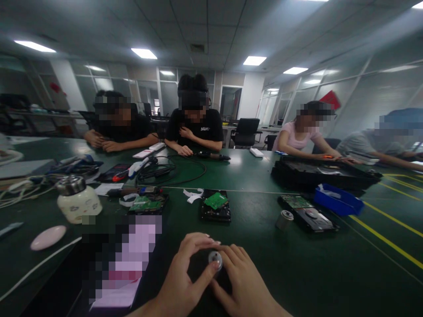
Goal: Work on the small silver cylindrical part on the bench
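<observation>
Silver and round, a small metal disc (215, 259) is held at the near edge of the table, at the bottom middle of the view. It is pinched between the thumb and forefinger of the left hand (180, 284). The fingertips of the right hand (243, 281) are pressed against its right side, so both hands are closed on it. No marking can be read on the disc.

Beyond the hands, a hard drive (215, 206) is seen with a green circuit board laid on it. To the right, a small metal cylinder (284, 219) stands just beside an opened hard drive (309, 214), and a blue tray (337, 200) lies behind them. White lettering is shown on a black T-shirt (198, 127) worn across the table, but it is too blurred to be read.

The surface is covered by a dark green mat (297, 273) crossed by yellow lines (386, 241). The room is an office, bounded by glass partitions (363, 97) and lit by ceiling panels (254, 60).
</observation>
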{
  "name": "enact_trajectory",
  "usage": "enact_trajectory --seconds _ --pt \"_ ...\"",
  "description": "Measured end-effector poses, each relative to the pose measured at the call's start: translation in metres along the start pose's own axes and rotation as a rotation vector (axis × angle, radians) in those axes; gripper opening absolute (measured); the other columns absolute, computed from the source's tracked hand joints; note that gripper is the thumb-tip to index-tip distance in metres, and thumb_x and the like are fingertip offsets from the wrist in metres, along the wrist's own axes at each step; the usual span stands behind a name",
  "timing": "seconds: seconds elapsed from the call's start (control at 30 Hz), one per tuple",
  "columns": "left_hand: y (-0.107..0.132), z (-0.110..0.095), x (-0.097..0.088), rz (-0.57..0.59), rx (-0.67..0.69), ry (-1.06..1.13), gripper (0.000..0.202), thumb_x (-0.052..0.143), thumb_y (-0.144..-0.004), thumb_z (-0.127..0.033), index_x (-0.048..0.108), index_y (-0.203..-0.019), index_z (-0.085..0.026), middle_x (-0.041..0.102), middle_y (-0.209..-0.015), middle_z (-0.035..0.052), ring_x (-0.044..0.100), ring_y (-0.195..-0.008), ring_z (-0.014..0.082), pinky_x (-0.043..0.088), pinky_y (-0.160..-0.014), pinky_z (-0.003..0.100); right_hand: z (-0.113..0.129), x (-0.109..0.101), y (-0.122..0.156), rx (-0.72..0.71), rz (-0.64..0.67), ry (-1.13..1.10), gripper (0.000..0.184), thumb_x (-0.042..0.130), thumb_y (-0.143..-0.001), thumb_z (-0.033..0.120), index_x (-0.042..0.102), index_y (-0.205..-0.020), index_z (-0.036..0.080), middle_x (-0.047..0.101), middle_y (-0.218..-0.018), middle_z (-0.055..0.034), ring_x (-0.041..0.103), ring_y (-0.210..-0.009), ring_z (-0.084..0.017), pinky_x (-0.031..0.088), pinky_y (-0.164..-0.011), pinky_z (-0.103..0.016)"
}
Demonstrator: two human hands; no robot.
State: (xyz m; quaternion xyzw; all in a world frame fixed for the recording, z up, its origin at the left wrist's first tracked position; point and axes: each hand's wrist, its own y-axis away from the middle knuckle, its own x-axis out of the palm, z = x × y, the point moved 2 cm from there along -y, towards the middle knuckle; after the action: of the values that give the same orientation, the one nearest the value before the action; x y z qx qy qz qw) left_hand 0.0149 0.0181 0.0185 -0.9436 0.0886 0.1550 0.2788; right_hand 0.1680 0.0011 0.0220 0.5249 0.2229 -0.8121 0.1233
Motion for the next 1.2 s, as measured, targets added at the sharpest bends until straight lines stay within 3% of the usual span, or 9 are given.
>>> enact_trajectory --seconds 0.1,0.27,0.5,0.57,0.63,0.7,0.83,1.0,1.2 --pt "0.000 -0.002 -0.001 0.030 -0.011 -0.010 0.016 0.058 -0.082 -0.021 0.068 -0.095 -0.023 0.063 -0.106 0.0073 0.059 -0.107 0.0223 0.046 -0.095 0.036 -0.001 0.001 0.001 0.015 0.014 0.011 0.038 0.053 -0.084 0.029 0.057 -0.119 0.017 0.059 -0.123 -0.0100 0.052 -0.110 -0.027 0.036 -0.099 -0.044" --pt "0.000 -0.005 -0.002 -0.012 -0.167 0.052 0.012 0.061 -0.080 -0.026 0.070 -0.084 -0.020 0.064 -0.099 0.0072 0.064 -0.097 0.0225 0.051 -0.086 0.033 0.000 0.002 0.003 0.026 0.045 -0.003 0.035 0.052 -0.085 0.034 0.058 -0.116 0.018 0.057 -0.128 -0.0096 0.050 -0.115 -0.027 0.032 -0.103 -0.045" --pt "0.002 -0.010 0.001 -0.029 -0.190 0.040 0.007 0.064 -0.079 -0.026 0.070 -0.080 -0.022 0.065 -0.088 0.0027 0.066 -0.089 0.0193 0.053 -0.080 0.029 0.000 0.000 0.002 -0.011 -0.005 -0.011 0.027 0.057 -0.083 0.033 0.060 -0.106 0.019 0.061 -0.120 -0.0080 0.054 -0.108 -0.025 0.037 -0.098 -0.041" --pt "0.002 -0.006 0.000 -0.080 -0.201 0.089 0.006 0.063 -0.080 -0.027 0.066 -0.081 -0.022 0.066 -0.087 0.0019 0.067 -0.088 0.0186 0.053 -0.080 0.029 0.000 0.000 0.002 -0.011 -0.018 -0.025 0.027 0.059 -0.081 0.033 0.060 -0.105 0.019 0.062 -0.118 -0.0079 0.055 -0.106 -0.025 0.038 -0.097 -0.042" --pt "0.000 0.004 -0.003 -0.192 -0.230 0.079 0.006 0.060 -0.081 -0.026 0.059 -0.083 -0.021 0.068 -0.087 0.0016 0.068 -0.088 0.0187 0.053 -0.081 0.030 0.000 0.001 0.001 -0.001 -0.034 -0.036 0.027 0.062 -0.079 0.032 0.061 -0.103 0.019 0.062 -0.117 -0.0083 0.056 -0.104 -0.025 0.039 -0.095 -0.043" --pt "-0.002 0.015 -0.008 -0.291 -0.277 -0.067 0.007 0.059 -0.081 -0.026 0.055 -0.082 -0.021 0.069 -0.087 0.0023 0.068 -0.088 0.0203 0.051 -0.082 0.034 -0.001 0.001 0.002 0.012 -0.050 -0.041 0.027 0.063 -0.078 0.033 0.061 -0.100 0.018 0.062 -0.117 -0.0094 0.056 -0.103 -0.027 0.039 -0.095 -0.045" --pt "-0.006 0.032 -0.014 -0.265 -0.325 -0.289 0.003 0.062 -0.078 -0.022 0.061 -0.080 -0.021 0.070 -0.090 0.0031 0.065 -0.092 0.0246 0.045 -0.087 0.042 -0.001 0.001 0.002 0.021 -0.050 -0.047 0.029 0.064 -0.079 0.035 0.061 -0.101 0.017 0.061 -0.118 -0.0105 0.056 -0.105 -0.028 0.037 -0.097 -0.049" --pt "-0.003 0.033 -0.015 -0.244 -0.366 -0.356 0.016 0.061 -0.075 -0.013 0.063 -0.086 -0.024 0.071 -0.094 0.0009 0.061 -0.098 0.0286 0.037 -0.088 0.051 0.001 0.000 0.002 0.026 -0.036 -0.047 0.033 0.064 -0.079 0.036 0.060 -0.106 0.018 0.061 -0.121 -0.0092 0.056 -0.107 -0.028 0.037 -0.098 -0.049" --pt "-0.003 0.032 -0.017 -0.265 -0.368 -0.389 0.019 0.061 -0.075 -0.012 0.061 -0.090 -0.024 0.070 -0.089 0.0023 0.060 -0.095 0.0305 0.039 -0.082 0.052 0.002 -0.002 0.002 0.023 -0.025 -0.033 0.033 0.063 -0.081 0.036 0.060 -0.108 0.018 0.060 -0.121 -0.0098 0.055 -0.107 -0.029 0.037 -0.097 -0.050"
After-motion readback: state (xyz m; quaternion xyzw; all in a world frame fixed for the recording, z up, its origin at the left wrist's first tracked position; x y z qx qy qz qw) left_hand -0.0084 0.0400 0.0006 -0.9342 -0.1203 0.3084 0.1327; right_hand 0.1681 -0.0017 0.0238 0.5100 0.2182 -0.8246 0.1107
